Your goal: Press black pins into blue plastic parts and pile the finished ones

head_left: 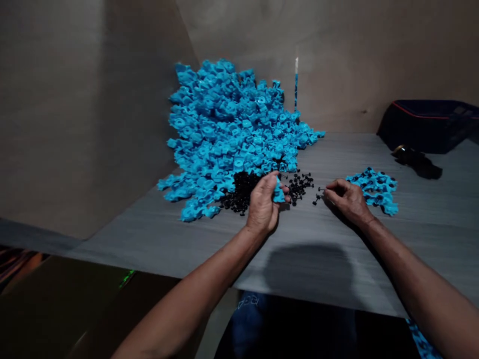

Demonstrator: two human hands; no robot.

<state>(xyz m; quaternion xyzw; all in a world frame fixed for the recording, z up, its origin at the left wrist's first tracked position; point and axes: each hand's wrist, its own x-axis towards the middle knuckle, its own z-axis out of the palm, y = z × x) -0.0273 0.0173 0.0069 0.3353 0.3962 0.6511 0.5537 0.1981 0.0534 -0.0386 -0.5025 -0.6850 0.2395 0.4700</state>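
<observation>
My left hand (pixel 264 202) is closed on a small bright blue plastic piece (pixel 279 191), held upright between thumb and fingers. Beneath and beside it lies a heap of small black wheel axles (pixel 239 194), each a thin rod with a disc at either end. More of them are scattered (pixel 298 187) just right of that hand. My right hand (pixel 348 199) is pinched shut, and one black wheel axle (pixel 321 189) sticks out from its fingertips. Behind the right hand is a small group of blue pieces with black wheels on them (pixel 377 187).
A large pile of blue plastic pieces (pixel 228 119) leans into the corner of the grey tabletop (pixel 299 229). At the far right stand a dark basket with a red line (pixel 419 124) and a dark object (pixel 417 162). Wooden panels (pixel 337 60) close off the back and left.
</observation>
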